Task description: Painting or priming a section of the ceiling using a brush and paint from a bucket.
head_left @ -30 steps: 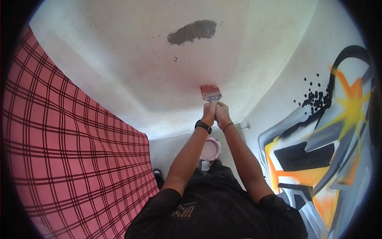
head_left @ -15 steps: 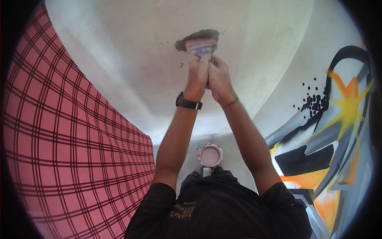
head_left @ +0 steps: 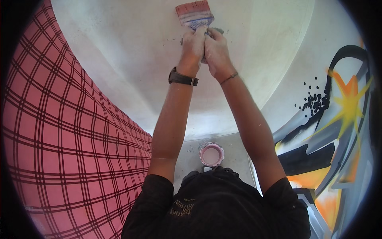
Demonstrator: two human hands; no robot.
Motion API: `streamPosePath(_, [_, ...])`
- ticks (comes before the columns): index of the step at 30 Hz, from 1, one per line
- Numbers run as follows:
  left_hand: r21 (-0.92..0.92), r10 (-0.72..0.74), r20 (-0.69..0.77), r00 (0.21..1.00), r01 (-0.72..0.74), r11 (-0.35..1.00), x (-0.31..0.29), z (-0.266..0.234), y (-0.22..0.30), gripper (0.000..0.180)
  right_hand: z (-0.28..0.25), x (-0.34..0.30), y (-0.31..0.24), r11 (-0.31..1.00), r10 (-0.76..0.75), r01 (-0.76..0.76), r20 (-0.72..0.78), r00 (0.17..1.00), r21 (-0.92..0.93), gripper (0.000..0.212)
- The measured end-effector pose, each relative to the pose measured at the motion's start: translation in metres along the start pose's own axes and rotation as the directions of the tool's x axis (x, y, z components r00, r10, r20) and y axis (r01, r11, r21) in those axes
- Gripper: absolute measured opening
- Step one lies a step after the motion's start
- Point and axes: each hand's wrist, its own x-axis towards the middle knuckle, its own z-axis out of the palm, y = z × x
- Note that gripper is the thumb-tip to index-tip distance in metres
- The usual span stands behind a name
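A wide paintbrush (head_left: 195, 12) with pinkish-red bristles and a paint-smeared band is raised against the pale wall (head_left: 131, 51), at the top of the view. Around its handle my left hand (head_left: 192, 47) is closed, a dark watch on that wrist. My right hand (head_left: 217, 51) also grips the handle, pressed up against the left one. Whitish smears cover the skin of both. Behind my hands, bits of a dark patch (head_left: 219, 30) show on the wall; the rest of that patch is hidden.
Below my hands a bucket of whitish paint (head_left: 211, 154) with a smeared rim stands on the grey floor (head_left: 234, 155). A pink plaid cloth (head_left: 75, 139) hangs along the left. The right wall carries a painted mural (head_left: 348, 103) in black, orange and yellow.
Both hands and the brush have moved up the wall and slightly left. The bristles, earlier over the dark patch, are now above it, and my hands cover much of that spot.
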Motion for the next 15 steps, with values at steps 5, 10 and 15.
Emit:
streamPosePath(5, [0.040, -0.062, -0.015, 0.998, 0.063, 0.997, -0.028, -0.031, -0.073, 0.025, -0.017, -0.034, 0.067, 0.994, 0.106, -0.104, -0.073, 0.992, 0.035, 0.030])
streamPosePath(10, [0.037, -0.136, -0.036, 0.990, 0.138, 0.990, -0.057, -0.047, -0.130, 0.025, -0.039, -0.064, 0.118, 0.980, 0.195, -0.199, -0.147, 0.970, -0.008, 0.032])
streamPosePath(15, [0.039, -0.294, -0.113, 0.949, 0.300, 0.953, -0.094, -0.063, -0.195, 0.032, -0.062, -0.104, 0.159, 0.923, 0.384, -0.381, -0.175, 0.907, 0.053, 0.031])
